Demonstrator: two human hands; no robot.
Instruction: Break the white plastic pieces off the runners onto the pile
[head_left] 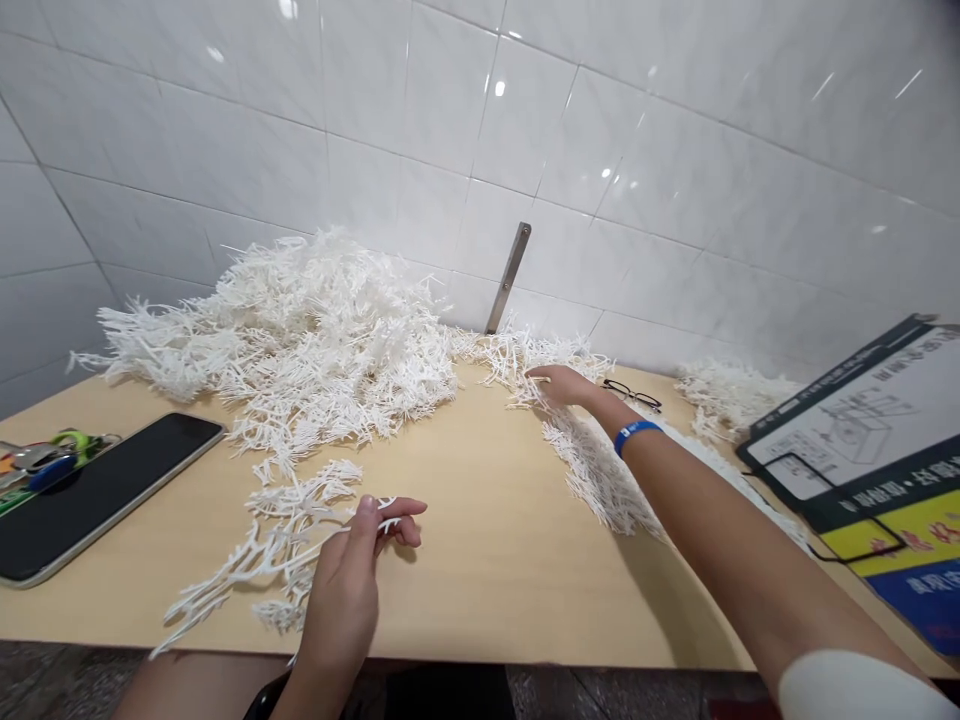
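White tiles (420,100) back the wooden table (487,520); left hand (351,580) pinches a sprig (388,523); right hand (562,385), grip unclear.

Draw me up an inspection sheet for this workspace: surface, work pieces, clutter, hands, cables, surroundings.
Surface: pale wood-look tabletop, shadowed under the right arm.
Job's things: large pile of white branching pieces at left rear; loose pieces at left front; long heap beside the right forearm.
Clutter: phone and a colorful key-like bundle at left; eyeglasses past the right wrist.
Hands: left hand holds branching material; right hand is at the pieces, grip unclear.
Cables: nothing certain; thin black loop unidentified.
Surroundings: tiled wall, upright metal bar, printed panel at right.
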